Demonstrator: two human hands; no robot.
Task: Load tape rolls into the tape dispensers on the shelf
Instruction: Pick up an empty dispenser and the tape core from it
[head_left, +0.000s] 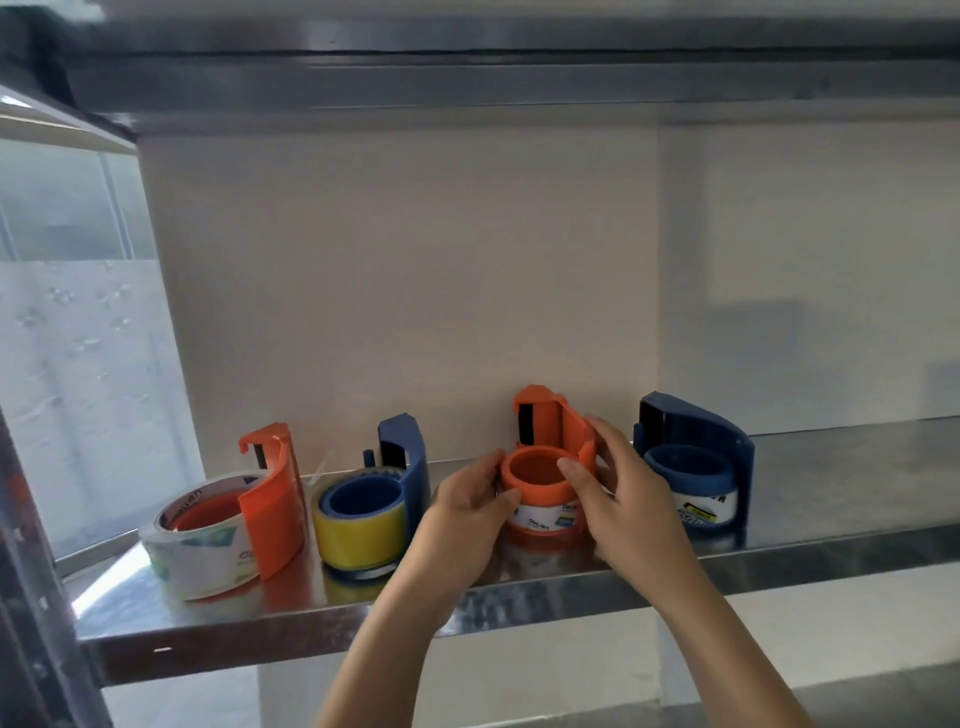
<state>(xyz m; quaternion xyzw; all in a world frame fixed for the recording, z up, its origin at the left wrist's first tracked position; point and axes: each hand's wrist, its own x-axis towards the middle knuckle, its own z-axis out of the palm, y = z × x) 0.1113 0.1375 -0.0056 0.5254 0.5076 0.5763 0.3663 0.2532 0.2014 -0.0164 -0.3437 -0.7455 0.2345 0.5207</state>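
Observation:
Several tape dispensers stand in a row on a steel shelf (831, 551). My left hand (467, 499) and my right hand (618, 483) grip the second orange dispenser (540, 462) from both sides; a white labelled tape roll (543, 519) sits round its orange hub. At the far left, an orange dispenser (272, 499) carries a white printed roll (197, 545) that lies tilted. A blue dispenser (408, 457) beside it holds a yellow roll (358, 525). On the right, another blue dispenser (696, 447) holds a white roll (709, 506).
A cream back wall (415, 286) closes the shelf behind the dispensers. An upper steel shelf (467, 88) hangs overhead. A dark upright post (31, 571) stands at the left, with a frosted window (78, 389) beyond. The shelf's front lip (519, 603) runs below my wrists.

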